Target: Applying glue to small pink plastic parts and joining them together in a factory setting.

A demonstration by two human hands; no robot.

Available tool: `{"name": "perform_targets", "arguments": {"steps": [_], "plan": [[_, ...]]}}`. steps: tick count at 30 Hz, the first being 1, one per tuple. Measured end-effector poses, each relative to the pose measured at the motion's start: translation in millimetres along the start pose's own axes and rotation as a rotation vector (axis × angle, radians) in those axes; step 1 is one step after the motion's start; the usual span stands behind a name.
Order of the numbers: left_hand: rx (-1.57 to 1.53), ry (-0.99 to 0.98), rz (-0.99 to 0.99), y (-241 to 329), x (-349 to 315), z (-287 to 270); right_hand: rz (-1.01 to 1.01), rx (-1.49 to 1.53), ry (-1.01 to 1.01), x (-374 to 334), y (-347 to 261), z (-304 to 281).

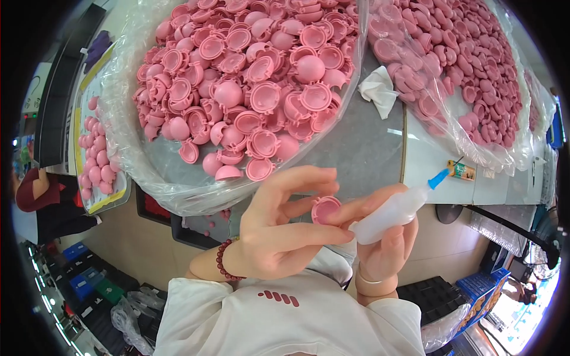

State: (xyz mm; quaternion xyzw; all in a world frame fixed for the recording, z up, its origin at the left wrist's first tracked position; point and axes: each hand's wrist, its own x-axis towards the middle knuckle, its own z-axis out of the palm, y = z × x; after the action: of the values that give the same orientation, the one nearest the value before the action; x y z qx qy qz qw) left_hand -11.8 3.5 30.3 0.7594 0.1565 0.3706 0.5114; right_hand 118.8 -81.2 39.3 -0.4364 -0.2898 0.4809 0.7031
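In front of my chest, my left hand [276, 228], with a dark red bead bracelet at its wrist, has its fingers curled around a small pink half-sphere shell [325, 210], hollow side showing. Its thumb reaches toward the base of a translucent white squeeze bottle [389, 216]. My right hand [383, 252], wearing a thin bangle, is wrapped round that bottle. The bottle tilts, and its blue tip [439, 178] points up to the right. A right fingertip rests at the shell's inner face. Which left fingers press on the shell is partly hidden.
A big clear plastic bag [157, 193] of pink half-shells lies open beyond my hands. Another filled bag [496, 157] is at the far right. Between them sits a crumpled white tissue [379, 92]. Pink balls fill a tray [110, 202] at left. A small box [463, 171] lies right.
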Motion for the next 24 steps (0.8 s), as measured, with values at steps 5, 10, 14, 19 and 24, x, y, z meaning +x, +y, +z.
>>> {"name": "perform_targets", "arguments": {"steps": [5,10,14,19,24], "plan": [[-0.364,-0.104,0.026,-10.6,1.1,8.1,-0.041,-0.041,0.010,-3.2,-0.8,-7.1],[-0.887,-0.036,-0.298,-19.0,-6.3,19.5,-0.150,-0.032,0.077,-2.6,6.0,-8.2],[-0.901,-0.004,-0.294,-13.4,-4.6,21.1,-0.247,-0.031,0.147,-3.0,-3.1,-13.1],[-0.960,0.004,-0.307,-15.4,-4.6,19.6,-0.569,-0.033,0.040,9.4,-9.1,-33.3],[-1.024,-0.012,-0.288,-15.5,-2.9,21.6,-0.682,-0.321,0.128,12.4,-22.8,-26.6]]}}
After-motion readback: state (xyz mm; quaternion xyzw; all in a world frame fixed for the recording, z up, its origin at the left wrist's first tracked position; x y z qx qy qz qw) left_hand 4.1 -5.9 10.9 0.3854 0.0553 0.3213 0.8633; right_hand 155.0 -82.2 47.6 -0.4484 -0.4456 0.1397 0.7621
